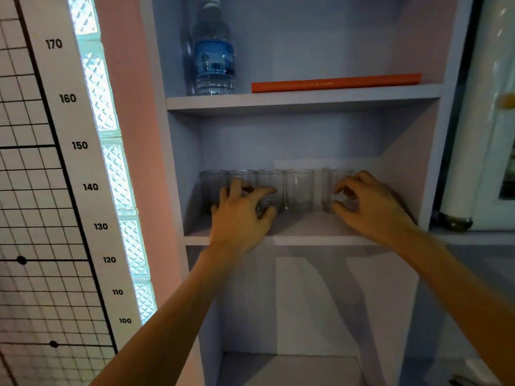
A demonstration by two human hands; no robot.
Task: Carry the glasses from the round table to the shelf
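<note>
Several clear glasses stand in a row at the back of the middle board [306, 235] of a pale shelf unit. My left hand [239, 215] is in front of the second glass [242, 175] and third glass [271, 179], its fingers curled apart like a claw with the thumb low by the third glass. My right hand [370, 207] is just right of the rightmost glass [331, 176], thumb and forefinger apart in front of its side. A further glass [299, 190] stands free between the hands. The leftmost glass [213, 188] is beside the shelf wall.
On the board above stand a water bottle [214, 57] and a flat orange book [334, 82]. A height chart [80, 146] and a strip of glass blocks [111, 162] are to the left. A white appliance [487, 162] is at the right. A lower compartment lies beneath.
</note>
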